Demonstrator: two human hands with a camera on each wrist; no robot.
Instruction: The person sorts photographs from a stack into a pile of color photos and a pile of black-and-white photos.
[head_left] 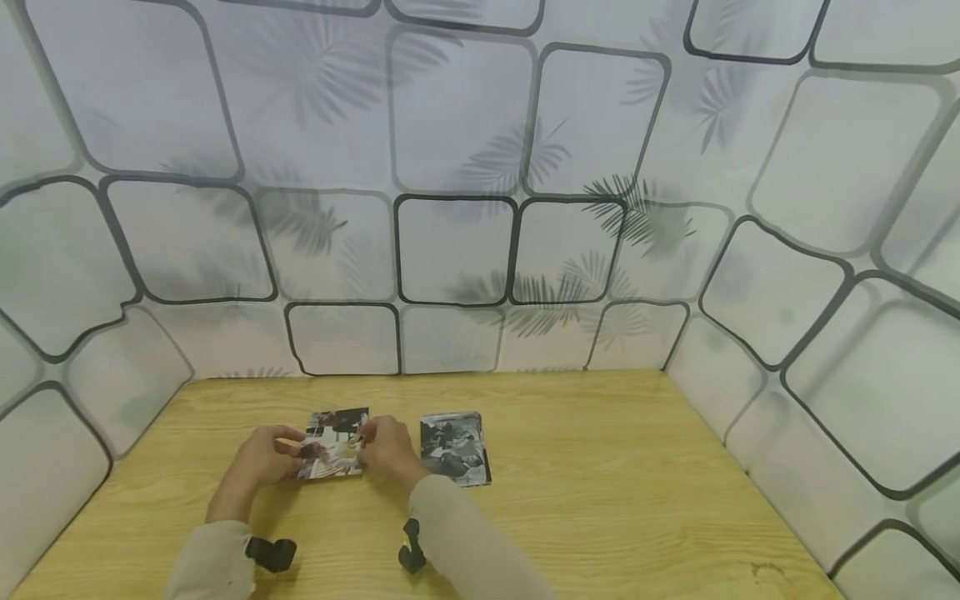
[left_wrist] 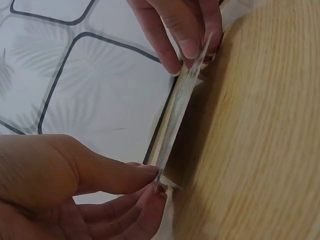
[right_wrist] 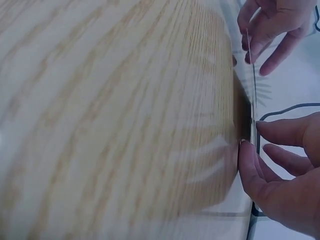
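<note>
A photo print (head_left: pixel 336 446) with a colourful picture is held just over the wooden tabletop, left of centre. My left hand (head_left: pixel 264 454) pinches its left edge between thumb and fingers. At the opposite edge, my right hand (head_left: pixel 388 446) grips the print with its thumb and fingertips. Seen from the left wrist, the print (left_wrist: pixel 181 112) appears nearly edge-on, stretched between both hands and raised off the wood. To the right of my right hand lies a small stack of photo prints (head_left: pixel 453 450), a black-and-white picture on top.
The wooden table (head_left: pixel 600 483) reaches back to a wall covering (head_left: pixel 457 250) with dark rounded outlines and leaf shapes. Similar covering rises along the left and right sides. A dark wrist device (head_left: pixel 272 553) is worn at the left sleeve, another device (head_left: pixel 411 547) at the right.
</note>
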